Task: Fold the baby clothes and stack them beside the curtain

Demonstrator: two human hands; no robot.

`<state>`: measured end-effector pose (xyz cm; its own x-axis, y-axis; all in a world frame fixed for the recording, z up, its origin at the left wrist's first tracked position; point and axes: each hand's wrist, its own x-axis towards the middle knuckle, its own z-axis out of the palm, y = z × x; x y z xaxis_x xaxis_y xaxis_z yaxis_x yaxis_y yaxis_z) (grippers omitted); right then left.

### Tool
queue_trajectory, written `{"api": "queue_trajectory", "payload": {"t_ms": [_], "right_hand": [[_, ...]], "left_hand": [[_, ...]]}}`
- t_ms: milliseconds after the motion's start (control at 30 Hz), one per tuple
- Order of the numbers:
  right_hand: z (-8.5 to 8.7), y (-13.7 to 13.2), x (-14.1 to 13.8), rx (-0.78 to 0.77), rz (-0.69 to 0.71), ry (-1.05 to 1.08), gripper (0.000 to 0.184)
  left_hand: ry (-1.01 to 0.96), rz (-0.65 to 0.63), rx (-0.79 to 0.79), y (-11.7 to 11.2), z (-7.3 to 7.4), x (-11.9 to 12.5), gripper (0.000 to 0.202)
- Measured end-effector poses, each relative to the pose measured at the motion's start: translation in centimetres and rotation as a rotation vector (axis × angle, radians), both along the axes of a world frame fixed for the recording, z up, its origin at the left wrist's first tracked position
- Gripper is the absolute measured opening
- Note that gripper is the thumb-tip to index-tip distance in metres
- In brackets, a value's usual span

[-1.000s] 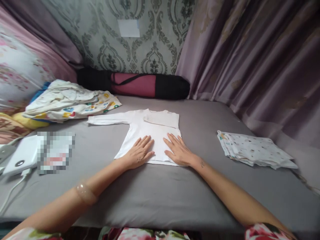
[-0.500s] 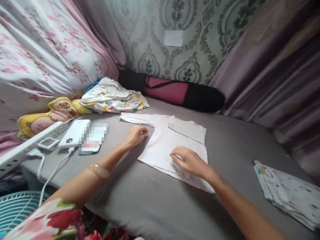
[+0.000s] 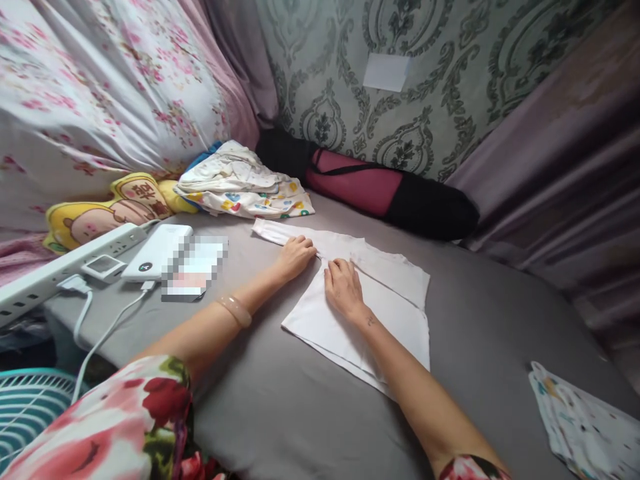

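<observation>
Grey sheet (image 3: 240, 413) bears a flat white shirt (image 3: 385, 313), probably light and limp, best pinched along its sleeve (image 3: 273, 232); left hand (image 3: 299, 257) touches that sleeve, right hand (image 3: 344, 285) the shirt; their grip is unclear.

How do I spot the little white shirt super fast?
Find the big grey sheet. In its middle, look under the left hand and right hand: that's the white shirt. It's plain, with one sleeve sticking out, unlike the heaped printed cloth and the folded printed cloth.
</observation>
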<state>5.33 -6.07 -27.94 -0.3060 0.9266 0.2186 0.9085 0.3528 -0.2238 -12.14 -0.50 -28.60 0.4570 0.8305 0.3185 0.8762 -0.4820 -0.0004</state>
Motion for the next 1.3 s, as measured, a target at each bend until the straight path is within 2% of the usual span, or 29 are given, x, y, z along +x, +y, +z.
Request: {"api": "queue_trajectory", "payload": {"t_ms": [133, 267, 467, 700, 833, 967, 1033, 1067, 1133, 1167, 1233, 1300], "right_hand": [[-0.7, -0.3, -0.3, -0.094, 0.020, -0.037, 0.055], [-0.8, -0.6, -0.4, -0.214, 0.036, -0.063, 0.068], [-0.5, -0.5, -0.3, -0.251, 0.058, -0.087, 0.072], [0.0, -1.8, -0.4, -0.285, 0.155, -0.097, 0.071], [0.5, -4.0, -1.1, -0.295, 0.273, -0.059, 0.070], [2.0, -6.6, -1.8, -0.362, 0.454, 0.008, 0.064], [3.1, -7.6, -1.9, -0.434, 0.600, 0.063, 0.059], [3.6, -7.8, -1.9, -0.476, 0.687, 0.099, 0.056], [4.5, -7.8, -1.8, -0.561, 0.828, 0.198, 0.049], [4.8, -7.3, -1.7, -0.587, 0.851, 0.261, 0.046], [5.0, -5.4, -1.4, -0.571, 0.759, 0.379, 0.040], [4.7, -2.2, -1.0, -0.451, 0.521, 0.422, 0.036]], "left_hand": [[0.080, -0.097, 0.052, 1.1, -0.1, -0.4, 0.021], [0.161, -0.124, 0.072, 1.7, 0.1, -0.4, 0.018], [0.195, -0.048, 0.097, 1.6, 0.4, -0.7, 0.021], [0.170, -0.099, 0.065, 1.7, 0.3, -1.3, 0.022], [0.053, -0.130, -0.002, 1.6, 0.4, -1.6, 0.022], [-0.144, -0.120, -0.122, 1.7, 1.1, -2.2, 0.023], [-0.218, -0.024, -0.158, 2.0, 1.6, -2.9, 0.024], [-0.241, 0.065, -0.150, 2.2, 1.8, -3.5, 0.025], [-0.244, 0.308, -0.095, 2.7, 2.3, -4.9, 0.028], [-0.229, 0.438, -0.068, 3.0, 2.5, -5.7, 0.029], [-0.200, 0.658, -0.065, 3.5, 2.8, -7.2, 0.033], [-0.206, 0.780, -0.142, 4.1, 2.9, -8.4, 0.036]]}}
